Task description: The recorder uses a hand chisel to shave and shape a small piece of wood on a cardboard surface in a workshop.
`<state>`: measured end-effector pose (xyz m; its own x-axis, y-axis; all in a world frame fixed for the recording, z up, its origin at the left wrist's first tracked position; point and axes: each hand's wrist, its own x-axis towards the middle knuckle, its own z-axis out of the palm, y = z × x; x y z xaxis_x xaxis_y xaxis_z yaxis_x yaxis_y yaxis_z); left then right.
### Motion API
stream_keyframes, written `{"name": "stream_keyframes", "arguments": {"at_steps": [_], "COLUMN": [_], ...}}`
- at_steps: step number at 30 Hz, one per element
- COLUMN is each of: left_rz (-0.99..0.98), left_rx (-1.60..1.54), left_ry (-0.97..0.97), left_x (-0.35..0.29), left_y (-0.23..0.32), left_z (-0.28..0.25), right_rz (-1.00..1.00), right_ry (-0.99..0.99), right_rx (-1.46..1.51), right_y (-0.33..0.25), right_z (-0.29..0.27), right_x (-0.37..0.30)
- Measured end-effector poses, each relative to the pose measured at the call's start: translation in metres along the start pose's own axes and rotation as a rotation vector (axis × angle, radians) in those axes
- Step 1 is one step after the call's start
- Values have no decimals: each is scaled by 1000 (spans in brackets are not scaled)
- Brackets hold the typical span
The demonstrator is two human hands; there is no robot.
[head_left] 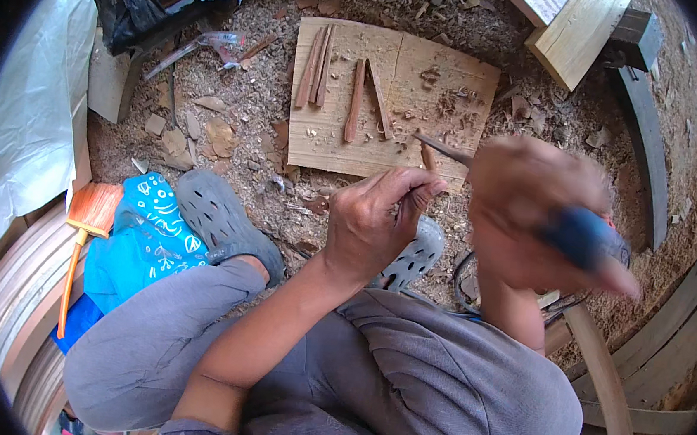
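My left hand (382, 212) is closed around a slim brown wooden stick (428, 156), whose upper end sticks out past the fingers. My right hand (528, 204), smeared by motion, grips a knife with a narrow dark blade (447, 150); a blurred blue part (575, 237), probably its handle, shows at the palm. The blade's tip crosses close to the stick's end; whether they touch I cannot tell. Beyond both hands a square wooden board (330, 145) lies on the ground. On it rest several thin wood strips (314, 65), two more strips in the middle (354, 102), and curled shavings (458, 103).
Sawdust and chips cover the ground. At left lie an orange-bristled brush (92, 207), a turquoise cloth (148, 233) and curved wood pieces (19, 288). A black plastic bag (135, 8) sits far left. Wooden blocks (580, 35) and a curved grey piece (648, 161) stand at right.
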<state>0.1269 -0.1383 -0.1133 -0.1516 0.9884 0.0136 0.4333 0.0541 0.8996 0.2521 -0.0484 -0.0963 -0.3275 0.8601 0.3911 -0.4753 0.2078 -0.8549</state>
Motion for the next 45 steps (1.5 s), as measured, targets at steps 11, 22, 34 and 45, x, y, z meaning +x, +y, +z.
{"name": "stream_keyframes", "arguments": {"at_steps": [11,22,34,45], "left_rz": [-46,-21,-79,-3], "left_rx": [66,81,0,16], "left_ry": [-2,-4,-18,-42], "left_x": [3,0,4,7], "left_y": [-2,-6,-5,-2], "left_z": [-8,-8,-4,-6], "right_rz": [-11,-40,49,157], "right_ry": [213,168,160,194], "right_rx": [35,-19,11,-38], "right_y": [-30,-48,-52,-33], "right_z": [20,10,6,14], "right_x": [12,21,19,10]}}
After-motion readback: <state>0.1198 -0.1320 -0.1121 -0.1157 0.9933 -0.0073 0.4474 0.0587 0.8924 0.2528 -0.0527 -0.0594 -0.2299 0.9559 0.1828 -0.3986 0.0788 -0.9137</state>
